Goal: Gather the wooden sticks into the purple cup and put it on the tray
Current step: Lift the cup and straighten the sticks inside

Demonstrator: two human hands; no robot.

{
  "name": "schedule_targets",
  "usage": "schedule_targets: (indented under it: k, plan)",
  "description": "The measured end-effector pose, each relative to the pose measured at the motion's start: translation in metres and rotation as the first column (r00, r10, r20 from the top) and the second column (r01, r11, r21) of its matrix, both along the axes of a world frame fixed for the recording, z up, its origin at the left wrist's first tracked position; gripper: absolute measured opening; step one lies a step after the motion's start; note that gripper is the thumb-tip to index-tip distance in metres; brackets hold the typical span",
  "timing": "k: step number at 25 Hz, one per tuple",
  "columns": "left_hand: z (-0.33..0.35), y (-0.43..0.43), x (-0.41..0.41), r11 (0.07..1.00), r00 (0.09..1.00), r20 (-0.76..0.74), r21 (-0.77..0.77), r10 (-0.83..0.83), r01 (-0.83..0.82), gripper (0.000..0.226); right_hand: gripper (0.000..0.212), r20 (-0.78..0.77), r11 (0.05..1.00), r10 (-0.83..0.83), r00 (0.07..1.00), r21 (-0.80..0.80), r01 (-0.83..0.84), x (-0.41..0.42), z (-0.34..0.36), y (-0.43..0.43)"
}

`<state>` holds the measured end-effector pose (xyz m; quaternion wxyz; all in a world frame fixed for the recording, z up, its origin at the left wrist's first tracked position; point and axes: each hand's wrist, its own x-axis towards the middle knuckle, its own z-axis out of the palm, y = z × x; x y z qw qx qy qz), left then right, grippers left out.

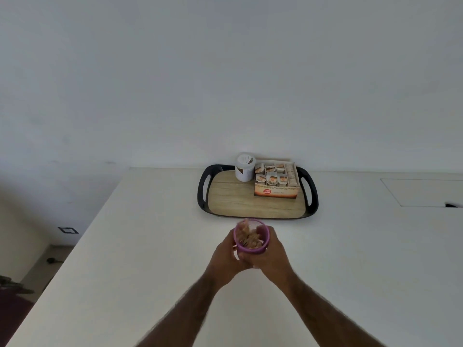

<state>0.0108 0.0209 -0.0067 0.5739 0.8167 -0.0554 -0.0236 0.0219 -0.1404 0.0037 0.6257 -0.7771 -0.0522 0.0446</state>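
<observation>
Purple cup, sticks inside, gripped by hands

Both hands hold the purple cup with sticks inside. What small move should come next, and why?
Probably carry the purple cup forward and set it on the tray, front left. The wooden sticks look gathered inside, left hand and right hand grip it, and the jar and box fill the back right.

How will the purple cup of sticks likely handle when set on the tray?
Probably light: the purple cup looks like thin plastic, and the left hand and right hand cradle it easily. Possibly tippy: it seems narrow, with wooden sticks reaching its rim. The sticks look loose, so tilting could spill them.
</observation>
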Motion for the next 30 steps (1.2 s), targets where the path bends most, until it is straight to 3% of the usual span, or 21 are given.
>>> schedule_targets:
  k: [4, 8, 10, 12, 15, 17, 18, 21, 25, 30]
  plan:
    - [-0.002, 0.008, -0.001, 1.0, 0.999, -0.023, 0.006, -0.022, 0.023, 0.084, 0.087, -0.1, 0.971, 0.228, 0.968, 0.094, -0.219, 0.005, 0.007, -0.014]
    - [-0.006, 0.012, -0.001, 0.998, 0.998, -0.059, 0.05, -0.033, 0.036, 0.114, 0.082, -0.038, 0.992, -0.074, 0.996, 0.099, 0.078, 0.008, 0.009, -0.012]
    - [-0.006, 0.006, -0.002, 0.997, 0.998, -0.043, 0.053, -0.047, 0.05, 0.108, 0.082, 0.024, 0.998, -0.064, 0.998, -0.001, 0.064, 0.003, 0.004, -0.004]
    - [-0.005, 0.002, -0.003, 0.998, 0.999, -0.022, 0.048, -0.034, 0.035, 0.097, 0.082, 0.034, 0.996, -0.09, 0.995, 0.011, 0.089, -0.003, -0.001, 0.003]
    - [-0.001, 0.003, -0.003, 0.999, 1.0, -0.008, -0.03, 0.03, -0.031, 0.079, 0.087, -0.093, 0.986, 0.139, 0.986, 0.102, -0.13, -0.001, -0.002, -0.002]
    - [0.0, 0.009, -0.001, 0.999, 1.0, 0.007, -0.039, -0.013, 0.013, 0.078, 0.088, -0.119, 0.962, 0.266, 0.957, 0.091, -0.256, 0.003, 0.003, -0.012]
    - [-0.001, 0.01, 0.0, 0.999, 0.999, 0.002, -0.03, -0.04, 0.04, 0.08, 0.086, -0.109, 0.962, 0.27, 0.957, 0.074, -0.263, 0.005, 0.005, -0.015]
    - [0.001, 0.007, -0.003, 0.999, 0.999, -0.021, 0.0, -0.032, 0.032, 0.097, 0.082, -0.028, 0.994, 0.068, 0.997, 0.087, -0.065, 0.009, 0.008, -0.013]
    - [-0.004, 0.0, -0.003, 0.999, 0.999, 0.025, -0.022, 0.042, -0.041, 0.078, 0.085, 0.017, 1.0, -0.018, 1.0, -0.024, 0.019, 0.0, -0.001, 0.005]
    - [-0.005, 0.007, 0.001, 0.998, 0.999, -0.04, -0.059, 0.008, -0.011, 0.071, 0.082, -0.102, 0.976, 0.219, 0.97, 0.036, -0.216, 0.01, 0.001, -0.011]
